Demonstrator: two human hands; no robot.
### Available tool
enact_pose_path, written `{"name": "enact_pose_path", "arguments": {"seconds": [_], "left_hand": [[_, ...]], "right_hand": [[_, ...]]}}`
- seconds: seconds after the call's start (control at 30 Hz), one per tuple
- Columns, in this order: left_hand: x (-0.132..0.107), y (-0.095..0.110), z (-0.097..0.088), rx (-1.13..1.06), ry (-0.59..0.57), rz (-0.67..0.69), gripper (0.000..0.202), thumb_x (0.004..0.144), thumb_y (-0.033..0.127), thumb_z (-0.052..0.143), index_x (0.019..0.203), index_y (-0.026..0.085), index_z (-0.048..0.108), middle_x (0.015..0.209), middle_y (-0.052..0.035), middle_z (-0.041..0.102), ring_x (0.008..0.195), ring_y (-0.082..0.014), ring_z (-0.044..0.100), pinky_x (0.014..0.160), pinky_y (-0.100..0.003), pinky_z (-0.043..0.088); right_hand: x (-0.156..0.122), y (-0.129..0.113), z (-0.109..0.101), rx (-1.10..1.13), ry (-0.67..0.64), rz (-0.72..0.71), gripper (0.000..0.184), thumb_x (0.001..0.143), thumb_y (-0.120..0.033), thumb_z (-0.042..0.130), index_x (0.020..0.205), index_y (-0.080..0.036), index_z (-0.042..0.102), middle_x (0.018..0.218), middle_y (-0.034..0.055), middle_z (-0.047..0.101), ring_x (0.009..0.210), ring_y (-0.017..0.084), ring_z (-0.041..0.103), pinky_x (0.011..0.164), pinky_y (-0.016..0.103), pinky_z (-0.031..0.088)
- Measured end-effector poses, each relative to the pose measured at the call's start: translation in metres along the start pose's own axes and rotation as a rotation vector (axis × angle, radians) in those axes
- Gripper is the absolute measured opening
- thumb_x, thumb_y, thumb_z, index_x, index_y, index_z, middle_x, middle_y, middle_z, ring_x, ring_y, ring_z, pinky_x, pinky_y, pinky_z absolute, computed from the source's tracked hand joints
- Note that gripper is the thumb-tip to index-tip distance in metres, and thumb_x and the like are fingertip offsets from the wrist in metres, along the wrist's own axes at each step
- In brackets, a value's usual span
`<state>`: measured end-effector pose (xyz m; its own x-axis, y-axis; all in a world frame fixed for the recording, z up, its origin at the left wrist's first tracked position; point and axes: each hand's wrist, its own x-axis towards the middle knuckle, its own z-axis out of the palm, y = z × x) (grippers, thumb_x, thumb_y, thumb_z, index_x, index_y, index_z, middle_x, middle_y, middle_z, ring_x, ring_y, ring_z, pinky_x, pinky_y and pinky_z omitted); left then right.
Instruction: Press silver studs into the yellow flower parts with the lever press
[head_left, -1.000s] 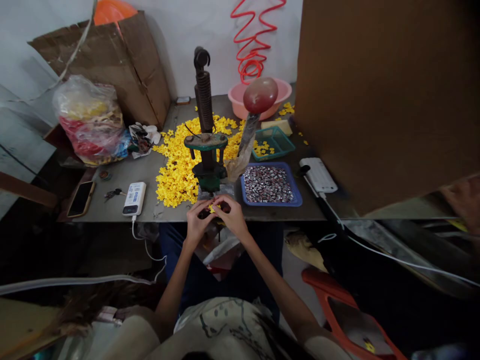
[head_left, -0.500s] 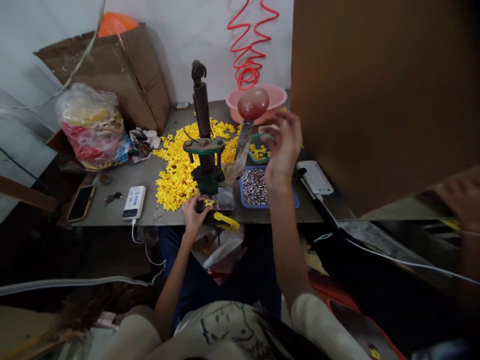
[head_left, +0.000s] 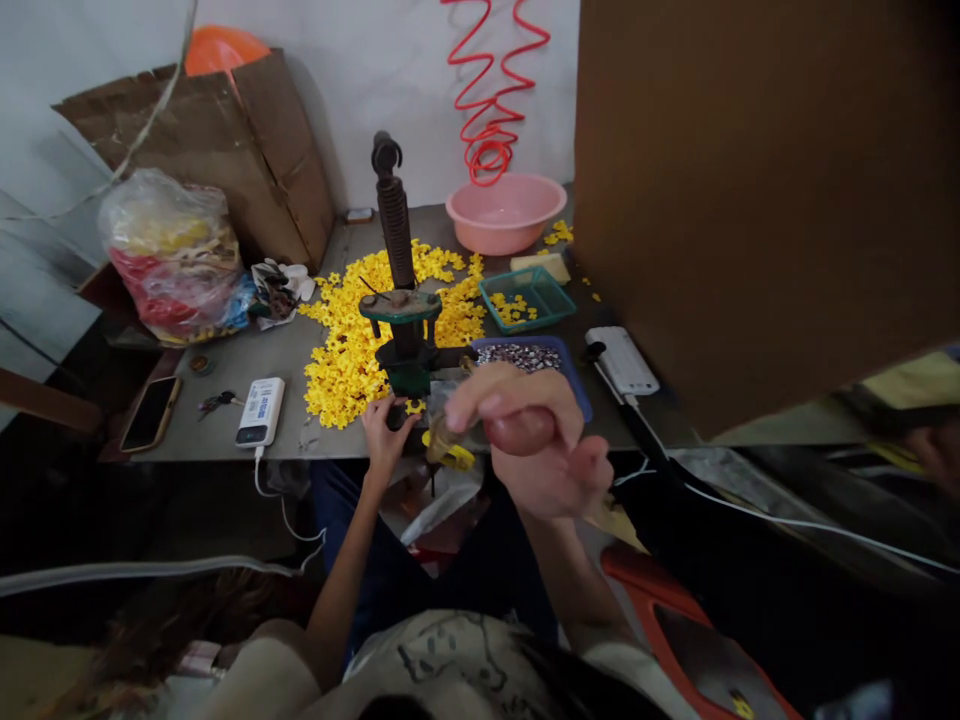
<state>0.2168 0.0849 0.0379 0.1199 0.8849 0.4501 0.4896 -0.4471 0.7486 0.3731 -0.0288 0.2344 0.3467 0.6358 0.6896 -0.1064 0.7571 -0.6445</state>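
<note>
My left hand (head_left: 384,432) is at the base of a hand press (head_left: 409,375), thumb and forefinger closed about a small yellow star-shaped piece (head_left: 415,407) under the press head. My right hand (head_left: 544,470) curls over the round reddish knob (head_left: 519,430) of the press lever, which is now low and pointing toward me. Just below the press base sits a yellow handle-like part (head_left: 457,458). Beyond the right hand, partly hidden by it, a blue tray (head_left: 583,395) holds many small shiny bits (head_left: 517,354).
A heap of yellow pieces (head_left: 341,365) surrounds the press. Behind the tray are a green basket (head_left: 566,305) and pink basin (head_left: 506,235). A large cardboard sheet (head_left: 750,200) blocks the right side. A power bank (head_left: 261,412) and phone (head_left: 151,412) lie left; another person's hand (head_left: 937,455) shows far right.
My right hand has come down from beside the raised knob and swung the lever down toward me. My left hand stays at the yellow piece under the press.
</note>
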Motion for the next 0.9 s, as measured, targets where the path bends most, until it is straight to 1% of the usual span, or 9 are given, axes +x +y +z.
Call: {"name": "enact_pose_path", "arguments": {"seconds": [0.07, 0.13, 0.27, 0.33, 0.4, 0.5, 0.63, 0.77, 0.9], "left_hand": [[-0.008, 0.005, -0.013, -0.011, -0.004, -0.007, 0.039, 0.077, 0.041, 0.076, 0.11, 0.021, 0.068, 0.097, -0.0073, 0.07, 0.096, -0.0262, 0.061, 0.09, -0.043, 0.046], [-0.027, 0.006, -0.029, -0.049, -0.09, -0.006, 0.044, 0.078, 0.038, 0.076, 0.118, 0.022, 0.065, 0.103, -0.0073, 0.071, 0.095, -0.0238, 0.063, 0.089, -0.041, 0.048], [-0.086, -0.002, -0.045, -0.132, -0.362, -0.081, 0.032, 0.082, 0.029, 0.072, 0.113, 0.024, 0.069, 0.105, -0.0068, 0.072, 0.086, -0.021, 0.067, 0.08, -0.036, 0.054], [-0.108, -0.007, -0.041, -0.123, -0.395, -0.115, 0.021, 0.081, 0.025, 0.07, 0.102, 0.023, 0.073, 0.102, -0.0077, 0.074, 0.088, -0.0231, 0.069, 0.079, -0.037, 0.056], [-0.114, -0.009, -0.038, -0.099, -0.353, -0.129, 0.016, 0.082, 0.023, 0.066, 0.096, 0.022, 0.073, 0.1, -0.0082, 0.074, 0.09, -0.0236, 0.069, 0.079, -0.037, 0.056], [-0.092, -0.007, -0.043, -0.028, -0.201, -0.126, 0.017, 0.089, 0.022, 0.057, 0.097, 0.021, 0.072, 0.094, -0.0067, 0.072, 0.085, -0.02, 0.067, 0.077, -0.033, 0.054], [-0.03, -0.011, -0.057, 0.087, -0.037, -0.051, 0.022, 0.092, 0.022, 0.052, 0.107, 0.02, 0.067, 0.1, -0.0081, 0.069, 0.09, -0.0201, 0.064, 0.08, -0.033, 0.051], [0.02, -0.027, -0.053, 0.181, -0.138, 0.056, 0.033, 0.089, 0.015, 0.052, 0.12, 0.019, 0.062, 0.116, -0.011, 0.064, 0.107, -0.0233, 0.06, 0.094, -0.037, 0.049], [0.041, -0.038, -0.047, 0.29, -0.276, 0.109, 0.041, 0.084, 0.012, 0.055, 0.123, 0.019, 0.061, 0.11, -0.0106, 0.06, 0.098, -0.0222, 0.06, 0.089, -0.033, 0.05]], "right_hand": [[0.01, 0.011, -0.021, -0.04, 0.013, 0.079, 0.043, 0.091, -0.061, 0.04, 0.11, -0.029, 0.061, 0.101, 0.0038, 0.07, 0.102, 0.023, 0.066, 0.096, 0.044, 0.05], [0.015, 0.029, -0.055, -0.356, -0.014, 0.234, 0.04, 0.091, -0.052, 0.046, 0.121, -0.028, 0.058, 0.121, 0.0057, 0.066, 0.118, 0.025, 0.059, 0.105, 0.045, 0.045], [-0.009, 0.071, -0.134, -1.251, -0.321, 0.612, 0.03, 0.091, -0.025, 0.046, 0.11, -0.021, 0.07, 0.123, 0.0135, 0.066, 0.106, 0.032, 0.064, 0.094, 0.049, 0.046], [-0.025, 0.087, -0.159, -1.462, -0.443, 0.695, 0.032, 0.09, -0.022, 0.049, 0.115, -0.021, 0.07, 0.119, 0.0148, 0.068, 0.099, 0.032, 0.066, 0.084, 0.045, 0.048], [-0.036, 0.098, -0.169, -1.556, -0.496, 0.67, 0.036, 0.087, -0.024, 0.058, 0.122, -0.021, 0.067, 0.112, 0.0146, 0.071, 0.094, 0.031, 0.066, 0.076, 0.04, 0.048], [-0.037, 0.109, -0.167, -1.588, -0.504, 0.562, 0.036, 0.083, -0.026, 0.066, 0.118, -0.02, 0.068, 0.108, 0.0147, 0.071, 0.09, 0.029, 0.065, 0.071, 0.036, 0.046], [-0.032, 0.121, -0.162, -1.537, -0.425, 0.487, 0.02, 0.084, -0.023, 0.062, 0.101, -0.018, 0.071, 0.106, 0.0148, 0.07, 0.089, 0.027, 0.064, 0.073, 0.036, 0.045], [-0.034, 0.127, -0.164, -1.463, -0.277, 0.506, 0.015, 0.086, -0.025, 0.059, 0.093, -0.019, 0.071, 0.103, 0.012, 0.071, 0.09, 0.026, 0.064, 0.074, 0.035, 0.045], [-0.037, 0.13, -0.168, -1.363, -0.18, 0.508, 0.016, 0.086, -0.029, 0.057, 0.089, -0.018, 0.069, 0.095, 0.0097, 0.071, 0.083, 0.023, 0.064, 0.074, 0.034, 0.045]]}}
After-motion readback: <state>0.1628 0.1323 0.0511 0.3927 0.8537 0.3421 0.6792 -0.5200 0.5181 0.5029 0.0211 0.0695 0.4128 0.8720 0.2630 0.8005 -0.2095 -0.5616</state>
